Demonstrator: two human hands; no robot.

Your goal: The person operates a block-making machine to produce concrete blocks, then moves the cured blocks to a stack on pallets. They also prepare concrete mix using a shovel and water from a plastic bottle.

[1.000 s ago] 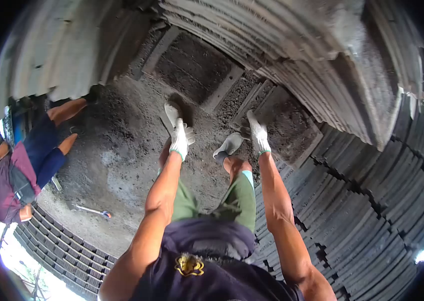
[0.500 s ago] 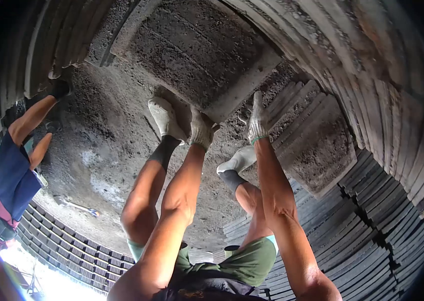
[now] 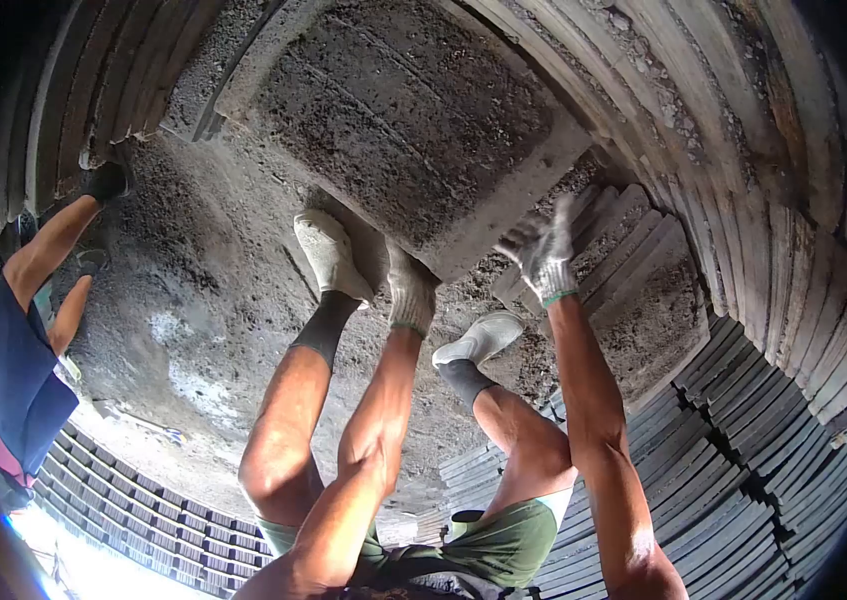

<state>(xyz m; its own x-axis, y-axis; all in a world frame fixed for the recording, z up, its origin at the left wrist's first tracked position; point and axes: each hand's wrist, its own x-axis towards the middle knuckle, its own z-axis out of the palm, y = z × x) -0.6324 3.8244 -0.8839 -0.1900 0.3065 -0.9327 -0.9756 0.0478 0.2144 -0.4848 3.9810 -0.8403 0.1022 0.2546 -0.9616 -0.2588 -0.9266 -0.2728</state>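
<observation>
A wide, flat, dirt-crusted slab (image 3: 403, 130) lies before me, its near corner toward my feet. My left hand (image 3: 410, 292), in a knitted white glove, is closed at the near edge beside that corner, with the fingertips partly hidden against the slab. Just right of the corner, my right hand (image 3: 546, 258), gloved the same way, is raised with its fingers spread and slightly blurred. It overlaps a pile of ribbed, dusty slabs (image 3: 633, 265) in this view and holds nothing.
My shoes (image 3: 325, 250) stand on dusty ground near the slab. Rows of stacked slabs (image 3: 743, 200) curve along the right, and more thin dark pieces (image 3: 633, 490) fill the lower right. Another person (image 3: 18, 350) is at the left, near a tool (image 3: 148, 425) on the ground.
The slab's near corner has come closer to me. My right hand has moved right, away from the corner, its fingers spreading. My left hand stays at the slab's edge.
</observation>
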